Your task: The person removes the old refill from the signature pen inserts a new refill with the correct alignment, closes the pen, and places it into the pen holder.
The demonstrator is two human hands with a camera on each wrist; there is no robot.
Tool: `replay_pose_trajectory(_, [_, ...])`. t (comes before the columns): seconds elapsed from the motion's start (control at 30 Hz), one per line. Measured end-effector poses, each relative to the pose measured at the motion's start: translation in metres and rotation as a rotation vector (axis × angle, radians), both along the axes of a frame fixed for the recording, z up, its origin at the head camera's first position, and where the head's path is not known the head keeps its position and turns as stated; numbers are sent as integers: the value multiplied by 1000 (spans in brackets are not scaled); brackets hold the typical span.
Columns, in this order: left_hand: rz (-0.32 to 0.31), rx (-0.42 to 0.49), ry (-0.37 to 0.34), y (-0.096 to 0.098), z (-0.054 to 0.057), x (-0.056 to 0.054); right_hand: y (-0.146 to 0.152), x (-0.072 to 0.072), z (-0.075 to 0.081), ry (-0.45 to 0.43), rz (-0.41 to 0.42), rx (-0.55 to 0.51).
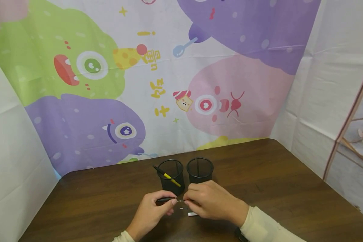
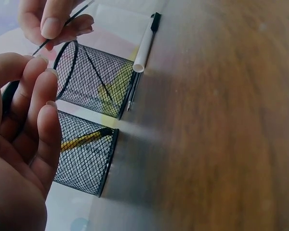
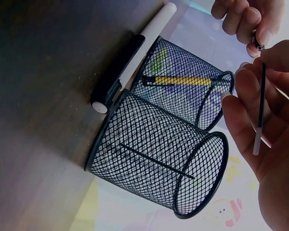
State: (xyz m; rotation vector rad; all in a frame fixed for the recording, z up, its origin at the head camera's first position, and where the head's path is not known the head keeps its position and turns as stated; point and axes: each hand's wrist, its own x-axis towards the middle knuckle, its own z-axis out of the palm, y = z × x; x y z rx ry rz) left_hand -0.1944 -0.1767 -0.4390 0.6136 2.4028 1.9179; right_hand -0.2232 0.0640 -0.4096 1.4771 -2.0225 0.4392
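Observation:
My left hand grips a black pen barrel, its open end pointing right. With thumb and fingers, my right hand pinches a thin dark ink refill, whose pale tail hangs past the palm in the right wrist view. The refill's metal tip is at the barrel's open end; whether it is inside, I cannot tell. On the table below the hands lie a second refill and a white pen part with a black clip section, partly hidden by my right hand in the head view.
Two black mesh pen cups stand just beyond the hands. A yellow and black pen leans in the left cup; the right cup stands beside it. A dark object shows by my right sleeve. A printed cloth hangs behind the table.

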Motion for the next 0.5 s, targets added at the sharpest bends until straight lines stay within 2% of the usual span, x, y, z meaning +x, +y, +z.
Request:
replay_pose_trajectory(0.23, [-50,-3,41,0,2,3,1,0,0,-19,10,6])
replay_pose_trajectory(0.5, [-51,-36,73,1,0,2,0,0,-2,-20,10,14])
